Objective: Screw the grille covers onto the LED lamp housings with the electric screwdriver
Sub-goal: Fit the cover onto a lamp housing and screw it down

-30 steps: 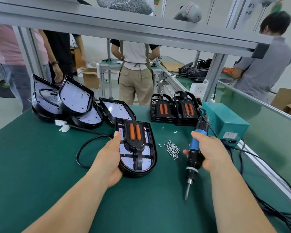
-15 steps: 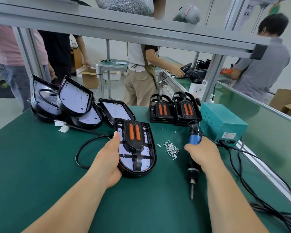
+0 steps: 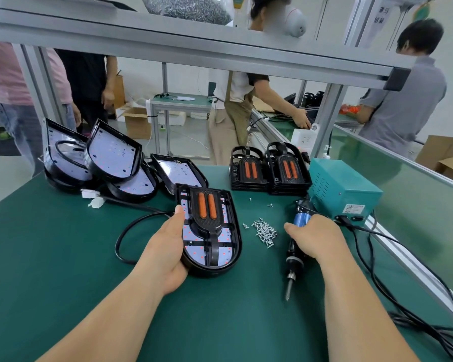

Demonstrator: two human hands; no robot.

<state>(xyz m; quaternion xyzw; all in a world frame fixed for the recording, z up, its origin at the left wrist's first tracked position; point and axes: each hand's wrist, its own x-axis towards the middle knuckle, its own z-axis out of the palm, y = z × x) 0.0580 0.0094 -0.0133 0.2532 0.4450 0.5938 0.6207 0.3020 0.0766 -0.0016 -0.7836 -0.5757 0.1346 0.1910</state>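
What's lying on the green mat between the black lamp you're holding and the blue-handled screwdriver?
A pile of small silver screws lies there, between the black lamp housing and the blue-handled electric screwdriver, as the head view shows.

Both bare forearms are reaching forward. Left hand (image 3: 165, 246) is gripping the lamp housing (image 3: 209, 270), thumb lying along its rim; right hand (image 3: 315, 237) is wrapping round the electric screwdriver (image 3: 293, 257), knuckles up

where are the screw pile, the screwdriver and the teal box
screw pile (image 3: 265, 230), head view, middle of the heap
screwdriver (image 3: 292, 250), head view, black lower body
teal box (image 3: 345, 178), head view, top face
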